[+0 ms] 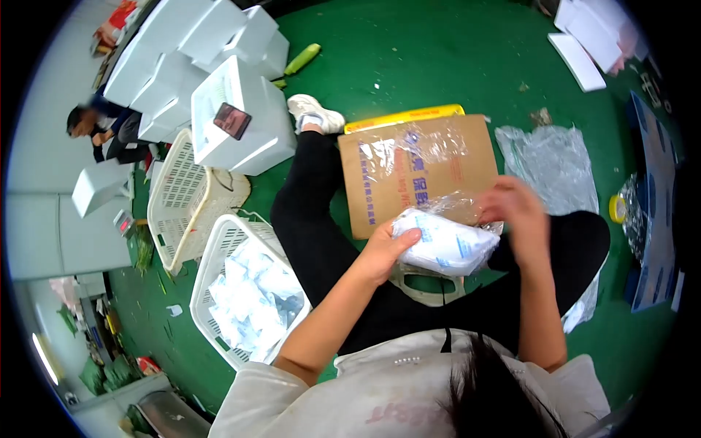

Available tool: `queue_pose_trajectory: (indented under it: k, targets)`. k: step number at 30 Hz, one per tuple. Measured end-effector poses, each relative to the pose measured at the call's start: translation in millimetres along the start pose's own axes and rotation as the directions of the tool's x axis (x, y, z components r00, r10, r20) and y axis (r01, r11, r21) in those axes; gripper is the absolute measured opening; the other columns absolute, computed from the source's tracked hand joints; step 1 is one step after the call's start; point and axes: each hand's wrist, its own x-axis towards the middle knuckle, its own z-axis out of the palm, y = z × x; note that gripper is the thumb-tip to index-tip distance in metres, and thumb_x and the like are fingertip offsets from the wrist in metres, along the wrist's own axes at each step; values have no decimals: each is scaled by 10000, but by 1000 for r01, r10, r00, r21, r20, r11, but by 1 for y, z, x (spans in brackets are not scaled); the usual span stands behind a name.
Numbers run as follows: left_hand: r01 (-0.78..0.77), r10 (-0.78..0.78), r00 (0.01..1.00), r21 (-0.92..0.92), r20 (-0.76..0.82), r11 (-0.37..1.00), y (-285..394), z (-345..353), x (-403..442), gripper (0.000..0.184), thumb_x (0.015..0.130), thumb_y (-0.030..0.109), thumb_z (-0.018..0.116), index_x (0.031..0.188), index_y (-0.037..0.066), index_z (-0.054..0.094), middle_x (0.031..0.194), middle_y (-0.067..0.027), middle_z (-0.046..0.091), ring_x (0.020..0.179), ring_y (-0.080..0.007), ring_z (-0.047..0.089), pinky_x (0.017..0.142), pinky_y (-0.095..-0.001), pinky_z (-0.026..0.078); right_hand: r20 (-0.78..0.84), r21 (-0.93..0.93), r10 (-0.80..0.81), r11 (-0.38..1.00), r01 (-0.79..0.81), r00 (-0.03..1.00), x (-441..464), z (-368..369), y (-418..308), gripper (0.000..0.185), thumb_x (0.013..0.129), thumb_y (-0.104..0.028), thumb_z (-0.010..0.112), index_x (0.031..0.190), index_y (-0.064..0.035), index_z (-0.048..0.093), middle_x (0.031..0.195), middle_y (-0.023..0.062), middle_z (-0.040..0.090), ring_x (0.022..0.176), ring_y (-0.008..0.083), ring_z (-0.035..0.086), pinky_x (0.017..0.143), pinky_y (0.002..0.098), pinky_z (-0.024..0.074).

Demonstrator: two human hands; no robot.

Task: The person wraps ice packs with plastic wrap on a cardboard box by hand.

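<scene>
White and blue-printed, a plastic-wrapped packet (444, 247) is resting between the two hands in the head view I am monitoring from afar. The left hand (387, 252) is closing around its left end, thumb on top; the packet's long axis is running crosswise toward the right hand (522, 217). That one is hovering half-curled and blurred beside loose clear film (458, 204), its hold unclear to me. Beyond the packet, a cardboard box (365, 186) is lying.
</scene>
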Motion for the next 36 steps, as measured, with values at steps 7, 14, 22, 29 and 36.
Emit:
queue_pose_trajectory:
  k: [7, 14, 22, 29, 36]
  targets:
    - [4, -14, 994, -95, -107, 996, -8, 7, -22, 472, 940, 252, 649, 1304, -7, 498, 1222, -104, 613, 1089, -203, 607, 958, -354, 480, 341, 687, 77, 660, -304, 937, -39, 31, 58, 703, 890, -364, 662, 1434, -14, 385, 1345, 159, 535, 1209, 259, 539, 1052, 395, 401]
    - [-76, 122, 988, -380, 99, 922, -5, -8, -49, 760, 915, 281, 670, 1540, 158, 254, 1436, -111, 471, 1285, -238, 493, 1080, -371, 392, 387, -230, -106, 951, 207, 916, -26, 99, -22, 118, 831, -62, 658, 912, 5, 711, 842, 116, 699, 784, 200, 653, 748, 329, 504]
    - [-478, 157, 848, -602, -507, 639, -36, -48, -152, 406, 988, 355, 543, 1322, 128, 511, 1295, -95, 587, 1143, -231, 596, 985, -422, 482, 913, -175, -322, 245, 954, 250, -74, 206, -26, 509, 774, -254, 732, 1211, -34, 591, 1338, 172, 534, 1255, 341, 485, 1051, 502, 356]
    - [-956, 301, 156, -67, -941, 287, 13, -163, -238, 614, 1011, 498, 405, 1438, 58, 364, 1440, -122, 471, 1318, -345, 453, 1103, -494, 362, 758, -343, -51, 817, 464, 651, -84, 119, 59, 321, 874, -2, 602, 1195, 12, 599, 1188, 158, 623, 1030, 260, 629, 926, 347, 476]
    - [502, 854, 41, 750, -518, 431, -74, -290, -154, 599, 922, 387, 569, 1425, 107, 404, 1415, -190, 463, 1342, -368, 387, 1101, -554, 275, 282, -526, -306, 743, 414, 909, -52, 41, 27, 263, 887, 31, 565, 1143, 41, 624, 1142, 156, 627, 1062, 253, 613, 947, 358, 466]
